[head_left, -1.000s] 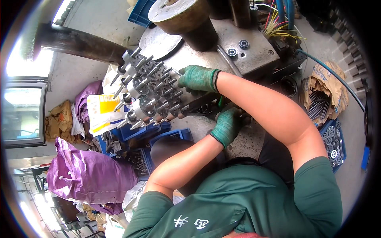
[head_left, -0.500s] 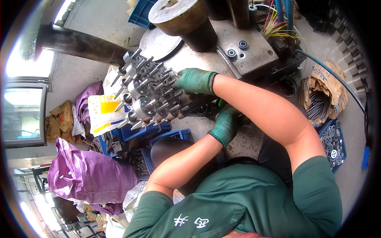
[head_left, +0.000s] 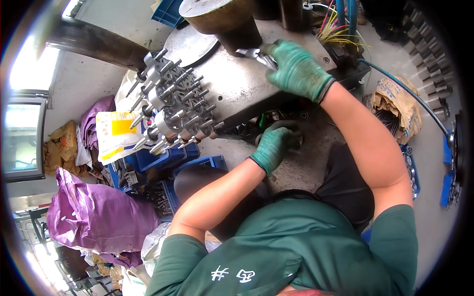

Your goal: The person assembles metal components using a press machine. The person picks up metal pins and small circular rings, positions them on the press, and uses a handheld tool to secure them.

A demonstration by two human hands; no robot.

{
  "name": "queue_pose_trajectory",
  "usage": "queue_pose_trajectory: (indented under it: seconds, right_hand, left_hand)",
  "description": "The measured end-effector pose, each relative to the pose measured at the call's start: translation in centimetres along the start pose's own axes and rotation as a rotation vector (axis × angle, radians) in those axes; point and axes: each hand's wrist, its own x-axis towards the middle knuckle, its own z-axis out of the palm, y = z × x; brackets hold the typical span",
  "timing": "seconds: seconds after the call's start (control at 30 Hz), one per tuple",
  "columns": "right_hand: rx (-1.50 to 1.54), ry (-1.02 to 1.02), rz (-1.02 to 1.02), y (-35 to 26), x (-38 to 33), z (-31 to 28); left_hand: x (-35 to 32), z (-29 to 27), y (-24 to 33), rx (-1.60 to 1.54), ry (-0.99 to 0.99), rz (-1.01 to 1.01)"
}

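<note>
Closest in, the left hand (head_left: 273,143) in a green glove is curled shut around a dark round part (head_left: 291,129) down by the machine's (head_left: 237,84) lower edge. Further out at 12 o'clock, the right hand (head_left: 296,69) pinches a small shiny metal piece (head_left: 254,54) on the machine's grey top. At 10 o'clock sits a cluster of metal pins (head_left: 173,103), purple bags (head_left: 94,212) at 8.

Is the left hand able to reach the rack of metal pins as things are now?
Probably yes. The left hand is low at the machine's front edge, and the rack of metal pins lies to its left with nothing between them. The right hand is busy higher up, holding a small metal piece.
</note>
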Motion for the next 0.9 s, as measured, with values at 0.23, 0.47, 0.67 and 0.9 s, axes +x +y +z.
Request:
queue_pose_trajectory:
  seconds: [0.23,0.47,0.67,0.9]
  right_hand:
    - [-0.035,0.181,0.153,10.4,-0.2,0.3]
    - [0.099,0.215,0.060,7.7,-0.9,-3.5]
    - [0.111,0.151,-0.169,4.2,-5.4,-8.4]
    - [0.070,0.147,-0.302,4.0,-8.9,-10.9]
  left_hand:
    - [4.4,-1.4,-0.9,-0.020,0.297,-0.069]
    - [8.4,-7.9,-3.4,0.087,0.424,-0.160]
    - [11.9,-11.0,-6.9,0.075,0.557,-0.236]
    - [10.9,-8.4,-5.8,0.681,0.454,-0.244]
